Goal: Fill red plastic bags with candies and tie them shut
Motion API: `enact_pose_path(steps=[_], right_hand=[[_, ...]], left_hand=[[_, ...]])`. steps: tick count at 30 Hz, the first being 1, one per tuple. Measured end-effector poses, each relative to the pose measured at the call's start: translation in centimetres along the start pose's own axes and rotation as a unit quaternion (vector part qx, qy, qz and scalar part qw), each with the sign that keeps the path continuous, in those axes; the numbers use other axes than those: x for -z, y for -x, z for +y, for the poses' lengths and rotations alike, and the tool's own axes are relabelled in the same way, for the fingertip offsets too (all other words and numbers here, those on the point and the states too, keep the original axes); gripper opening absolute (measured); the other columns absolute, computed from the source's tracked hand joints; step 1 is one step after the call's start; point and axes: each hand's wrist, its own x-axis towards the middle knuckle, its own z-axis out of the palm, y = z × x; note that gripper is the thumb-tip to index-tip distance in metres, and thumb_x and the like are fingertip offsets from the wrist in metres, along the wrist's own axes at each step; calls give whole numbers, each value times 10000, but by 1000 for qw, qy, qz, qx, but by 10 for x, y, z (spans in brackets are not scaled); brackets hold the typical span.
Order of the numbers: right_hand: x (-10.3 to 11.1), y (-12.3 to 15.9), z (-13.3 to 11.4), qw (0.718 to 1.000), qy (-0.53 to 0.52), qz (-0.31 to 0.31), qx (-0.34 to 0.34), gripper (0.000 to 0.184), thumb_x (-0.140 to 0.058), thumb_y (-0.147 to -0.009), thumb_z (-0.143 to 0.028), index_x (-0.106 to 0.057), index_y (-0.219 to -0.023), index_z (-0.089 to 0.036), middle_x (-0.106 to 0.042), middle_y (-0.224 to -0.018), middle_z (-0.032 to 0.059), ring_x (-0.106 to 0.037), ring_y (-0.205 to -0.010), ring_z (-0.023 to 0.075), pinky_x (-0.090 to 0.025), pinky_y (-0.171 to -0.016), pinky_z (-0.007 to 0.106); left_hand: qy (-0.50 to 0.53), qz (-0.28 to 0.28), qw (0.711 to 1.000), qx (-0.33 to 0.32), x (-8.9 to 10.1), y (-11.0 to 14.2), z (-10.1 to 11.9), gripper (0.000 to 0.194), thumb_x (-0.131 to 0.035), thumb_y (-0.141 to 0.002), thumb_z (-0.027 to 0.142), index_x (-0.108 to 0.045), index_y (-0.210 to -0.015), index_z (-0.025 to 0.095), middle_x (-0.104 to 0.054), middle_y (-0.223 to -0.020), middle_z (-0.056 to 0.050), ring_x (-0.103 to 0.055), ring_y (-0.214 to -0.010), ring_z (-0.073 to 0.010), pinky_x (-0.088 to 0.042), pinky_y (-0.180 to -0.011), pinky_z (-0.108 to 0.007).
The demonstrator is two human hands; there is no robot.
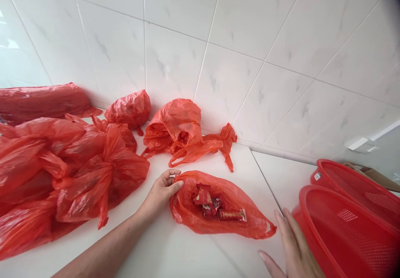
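I am pinching the rim of the open red plastic bag (218, 211) with my left hand (162, 192); it is lying flat on the white counter (175, 253), showing wrapped candies (215, 209). My right hand (293, 249) is hovering open, fingers apart, beside the red basket (343, 236).

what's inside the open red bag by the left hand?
The open red bag holds several red-wrapped candies in a small pile. Left hand grips its rim. Anything under the pile or the bag's folds is hidden.
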Motion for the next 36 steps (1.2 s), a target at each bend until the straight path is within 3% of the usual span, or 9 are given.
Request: enact_pose_path(steps=[3, 7, 10, 14, 21, 24, 27, 32, 36], right_hand=[[-14, -12, 0, 987, -39, -90, -126, 600, -425, -865, -527, -417, -1322, -139, -502, -1328, 206, -625, -1026, 327, -546, -658, 370], [0, -39, -14, 921, -198, -257, -216, 320, -428, -854, -519, -549, -757, -239, -647, -779, 14, -613, -643, 178, -475, -536, 259], [23, -72, -25, 904, -287, -233, -216, 371, -435, -846, -539, -477, -655, -224, -559, -623, -17, -538, -581, 150, -437, -533, 238], [42, -100, -31, 928, -259, -144, -226, 369, -473, -814, -603, -563, -885, -252, -650, -844, 21, -612, -694, 192, -462, -552, 265], [-8, -38, -22, 973, -184, -83, -115, 628, -528, -778, -469, -368, -1347, -256, -461, -1365, 120, -590, -1080, 292, -530, -737, 363], [-26, -14, -13, 951, -199, -160, -173, 281, -478, -810, -389, -536, -1040, -239, -638, -975, 61, -636, -720, 203, -475, -546, 279], [-19, -22, -7, 912, -246, -220, -244, 275, -484, -812, -394, -385, -627, -217, -425, -534, -50, -417, -469, 115, -319, -442, 221], [30, -81, -6, 830, -479, -66, -277, 353, -553, -803, -526, -505, -673, -201, -510, -607, -33, -478, -569, 121, -386, -529, 226], [53, -129, -11, 728, -597, 130, -310, 328, -673, -748, -501, -645, -878, -201, -657, -868, 27, -596, -757, 159, -470, -692, 266]], left_hand=[[-20, -11, 1000, 13, 3, 4, 13, 556, -771, -676, 415, -508, -1119, 209, -639, -787, 9, -625, -677, -148, -479, -610, -246], [-37, -60, 997, 29, 1, 10, 44, 607, -781, -682, 282, -472, -1202, 237, -600, -808, 35, -573, -666, -93, -469, -622, -210], [-52, -65, 996, -14, -7, 11, 70, 579, -760, -701, 215, -476, -1205, 250, -597, -841, 35, -549, -656, -71, -449, -595, -180], [-84, -68, 991, -81, -17, 9, 94, 545, -722, -749, 230, -471, -1232, 256, -627, -933, -8, -594, -759, -117, -484, -654, -229], [-156, -69, 980, -106, -21, 7, 102, 535, -678, -788, 230, -457, -1273, 273, -604, -1092, -47, -609, -920, -188, -490, -801, -339], [-162, -74, 979, -99, -22, 3, 101, 541, -675, -786, 227, -454, -1278, 276, -591, -1139, -50, -597, -950, -183, -486, -810, -324], [-150, -53, 981, -113, -27, -7, 106, 530, -697, -760, 231, -484, -1245, 266, -595, -1111, -37, -599, -899, -155, -486, -776, -287], [-80, 43, 972, -217, -47, -21, 132, 505, -744, -690, 238, -546, -1155, 217, -620, -987, -21, -601, -811, -124, -479, -723, -240], [-125, 44, 951, -280, -66, -9, 148, 567, -716, -701, 194, -519, -1226, 270, -563, -1191, -34, -595, -842, -122, -502, -727, -245]])
